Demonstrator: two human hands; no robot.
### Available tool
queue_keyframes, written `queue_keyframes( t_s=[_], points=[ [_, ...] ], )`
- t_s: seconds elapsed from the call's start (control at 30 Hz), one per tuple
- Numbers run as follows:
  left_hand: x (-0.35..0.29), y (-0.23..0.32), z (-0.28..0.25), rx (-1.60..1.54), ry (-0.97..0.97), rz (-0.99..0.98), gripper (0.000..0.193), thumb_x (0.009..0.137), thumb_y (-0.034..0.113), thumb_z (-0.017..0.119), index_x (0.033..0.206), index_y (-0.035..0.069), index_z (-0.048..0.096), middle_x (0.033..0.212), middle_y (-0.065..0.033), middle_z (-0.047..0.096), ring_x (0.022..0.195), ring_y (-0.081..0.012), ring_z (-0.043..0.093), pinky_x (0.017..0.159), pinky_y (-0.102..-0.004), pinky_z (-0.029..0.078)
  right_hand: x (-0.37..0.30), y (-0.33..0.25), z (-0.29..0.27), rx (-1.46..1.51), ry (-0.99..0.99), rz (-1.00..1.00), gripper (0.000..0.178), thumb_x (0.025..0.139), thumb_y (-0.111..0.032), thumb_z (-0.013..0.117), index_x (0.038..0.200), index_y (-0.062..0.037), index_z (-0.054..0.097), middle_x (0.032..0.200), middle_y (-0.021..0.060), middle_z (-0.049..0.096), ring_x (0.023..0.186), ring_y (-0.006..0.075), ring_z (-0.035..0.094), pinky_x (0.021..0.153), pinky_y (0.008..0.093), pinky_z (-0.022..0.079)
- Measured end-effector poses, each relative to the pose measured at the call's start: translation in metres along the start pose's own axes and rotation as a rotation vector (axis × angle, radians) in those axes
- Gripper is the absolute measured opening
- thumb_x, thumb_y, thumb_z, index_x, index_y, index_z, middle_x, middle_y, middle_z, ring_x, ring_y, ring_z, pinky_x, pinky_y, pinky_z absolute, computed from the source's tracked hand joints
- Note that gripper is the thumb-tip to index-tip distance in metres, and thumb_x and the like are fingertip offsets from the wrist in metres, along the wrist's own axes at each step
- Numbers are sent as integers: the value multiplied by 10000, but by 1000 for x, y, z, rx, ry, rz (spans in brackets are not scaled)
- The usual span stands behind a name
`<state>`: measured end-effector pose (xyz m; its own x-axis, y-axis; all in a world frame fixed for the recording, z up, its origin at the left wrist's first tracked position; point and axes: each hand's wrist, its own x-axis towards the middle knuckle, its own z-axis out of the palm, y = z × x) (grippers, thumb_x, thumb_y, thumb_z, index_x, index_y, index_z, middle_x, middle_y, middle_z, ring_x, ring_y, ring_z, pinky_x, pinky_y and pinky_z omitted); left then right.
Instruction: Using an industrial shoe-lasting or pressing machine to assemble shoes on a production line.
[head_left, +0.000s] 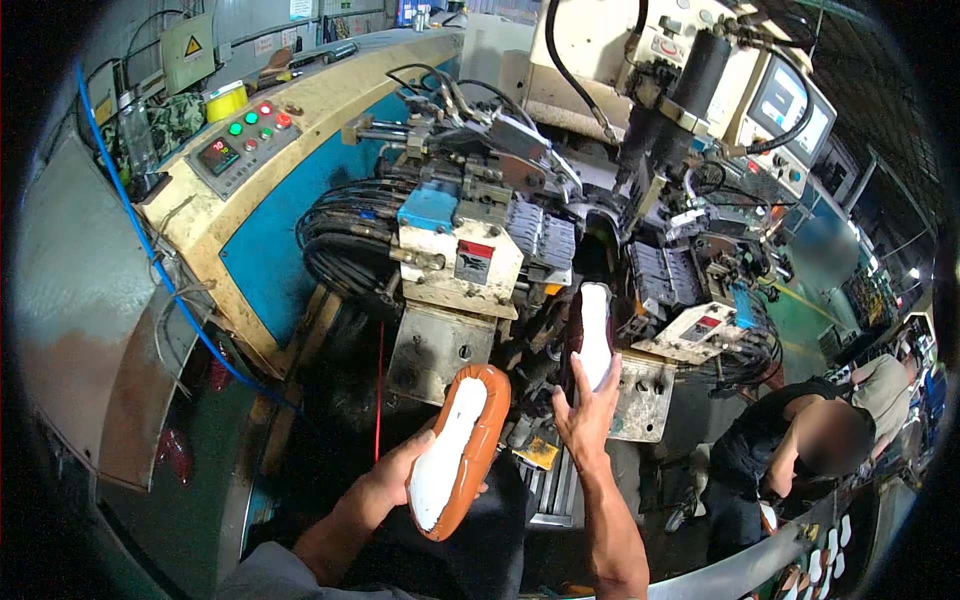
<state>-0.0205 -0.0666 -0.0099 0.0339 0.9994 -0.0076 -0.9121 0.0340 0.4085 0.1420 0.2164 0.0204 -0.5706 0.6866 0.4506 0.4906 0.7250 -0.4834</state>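
My left hand (397,468) is closed around a brown shoe upper (487,440), sole side up, with its white insole (447,455) facing me. Its thumb lies along the edge and fingertips show past the far side. My right hand (590,415) is at the near end of a dark shoe upper (574,335), whose white sole side also faces up. Fingers lie on that end, and the thumb stands out to the left. The dark upper's far end points into the gap between the two clamp blocks of a shoe-making machine (480,262).
A control panel (232,145) with lit buttons is at the left, beside a blue hose (150,255). A screen (785,105) stands at the upper right. At the right a co-worker (770,455) bends near several white-soled shoes (825,560). A metal edge (690,570) runs along the lower right.
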Motion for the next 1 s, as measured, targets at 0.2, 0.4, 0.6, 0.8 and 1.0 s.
queue_keyframes(
  t_s=[0.2, 0.4, 0.6, 0.8, 1.0],
  points=[
    [-37, -14, 19, 187, 211, 42, 784, 1113, 560, 540, 1686, 54, 368, 1556, -277, 591, 1334, -521, 649, 1147, -685, 518, -8, -24, 20, -184, 105, -90, 849, 893, -213, 843, 1665, -185, 490, 1732, 450, 133, 1591, 635, 210, 1288, 636, 284],
    [-64, -36, -2, 20, 341, -4, 755, 1102, 526, 580, 1672, 69, 391, 1487, -227, 643, 1226, -456, 719, 1047, -643, 597, -14, -24, 30, -188, 114, -161, 855, 930, -202, 789, 1680, -42, 411, 1698, 480, 172, 1591, 659, 178, 1302, 700, 198],
    [-49, -46, -2, 179, 497, -17, 788, 1099, 607, 525, 1612, 14, 447, 1421, -262, 676, 1182, -479, 730, 1044, -656, 596, 12, -23, 41, -187, 102, -157, 874, 898, -190, 809, 1665, -36, 421, 1695, 455, 194, 1590, 644, 182, 1303, 702, 186],
    [-12, -47, -17, 109, 402, -108, 715, 1140, 470, 512, 1745, 182, 262, 1601, -202, 535, 1335, -407, 655, 1052, -690, 582, 88, -6, 57, -191, 134, -181, 850, 872, -215, 820, 1620, -13, 471, 1664, 471, 246, 1569, 640, 233, 1300, 699, 208],
    [44, -46, -12, 377, 507, -85, 722, 1121, 498, 525, 1709, 126, 333, 1563, -208, 577, 1319, -389, 671, 1095, -596, 579, 156, 26, 77, -404, 239, -247, 831, 903, -378, 786, 1609, -34, 513, 1586, 477, 382, 1532, 622, 327, 1290, 693, 251]
  ],
)
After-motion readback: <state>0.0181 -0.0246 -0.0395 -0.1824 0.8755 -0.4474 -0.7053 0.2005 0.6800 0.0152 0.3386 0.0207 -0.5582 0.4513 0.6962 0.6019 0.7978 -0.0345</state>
